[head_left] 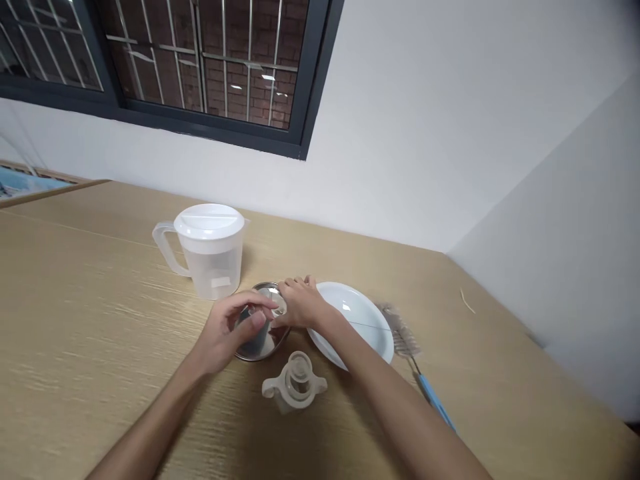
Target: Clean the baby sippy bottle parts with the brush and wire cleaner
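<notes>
A round, shiny metal dish (273,345) lies on the table, with both hands over it. On it is a see-through greyish cup (256,341), partly covered by the fingers. My left hand (225,330) comes from the left, thumb and fingers curved about the cup. From the right my right hand (300,303) bends its fingers down at the cup's far side; its fingertips are mostly hidden. Just to the right, under my right forearm, sits a white plate (370,327). Nearer to me stands a clear baby bottle (295,390) with two side handles.
Behind the dish, to the left, a translucent lidded pitcher (213,263) stands with its handle to the left. Beyond the plate lies a bristle brush (435,400) with a blue handle. A thin pale strip (467,301) rests farther right. Walls bound the table behind and to the right.
</notes>
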Available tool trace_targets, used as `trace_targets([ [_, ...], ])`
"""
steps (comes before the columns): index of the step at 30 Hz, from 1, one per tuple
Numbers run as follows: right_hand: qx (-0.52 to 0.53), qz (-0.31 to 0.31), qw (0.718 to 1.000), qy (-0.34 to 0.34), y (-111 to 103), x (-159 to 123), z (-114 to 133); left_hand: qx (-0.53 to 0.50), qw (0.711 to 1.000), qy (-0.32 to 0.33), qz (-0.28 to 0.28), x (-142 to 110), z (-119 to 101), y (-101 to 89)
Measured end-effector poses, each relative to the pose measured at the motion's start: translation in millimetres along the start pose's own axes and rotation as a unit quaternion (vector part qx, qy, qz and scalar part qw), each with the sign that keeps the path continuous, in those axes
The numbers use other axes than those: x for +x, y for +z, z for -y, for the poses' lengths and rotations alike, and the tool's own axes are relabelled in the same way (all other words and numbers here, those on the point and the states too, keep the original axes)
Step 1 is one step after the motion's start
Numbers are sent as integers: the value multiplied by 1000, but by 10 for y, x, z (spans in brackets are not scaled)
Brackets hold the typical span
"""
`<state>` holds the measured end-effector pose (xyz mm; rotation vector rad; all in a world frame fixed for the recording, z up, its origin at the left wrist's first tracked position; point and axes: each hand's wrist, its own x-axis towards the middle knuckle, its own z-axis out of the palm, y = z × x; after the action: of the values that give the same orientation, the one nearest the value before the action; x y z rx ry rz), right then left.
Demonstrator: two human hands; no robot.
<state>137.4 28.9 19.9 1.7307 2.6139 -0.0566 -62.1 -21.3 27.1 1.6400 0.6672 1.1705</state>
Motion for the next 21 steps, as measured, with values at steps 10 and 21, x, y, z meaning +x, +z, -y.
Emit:
trace_targets([
  [10,17,9,1000,24,62,26,103,61,994,-36,-78,89,62,-49],
  [21,144,-78,987,6,-357,-399,86,325,945,8,-26,64,300,-23],
])
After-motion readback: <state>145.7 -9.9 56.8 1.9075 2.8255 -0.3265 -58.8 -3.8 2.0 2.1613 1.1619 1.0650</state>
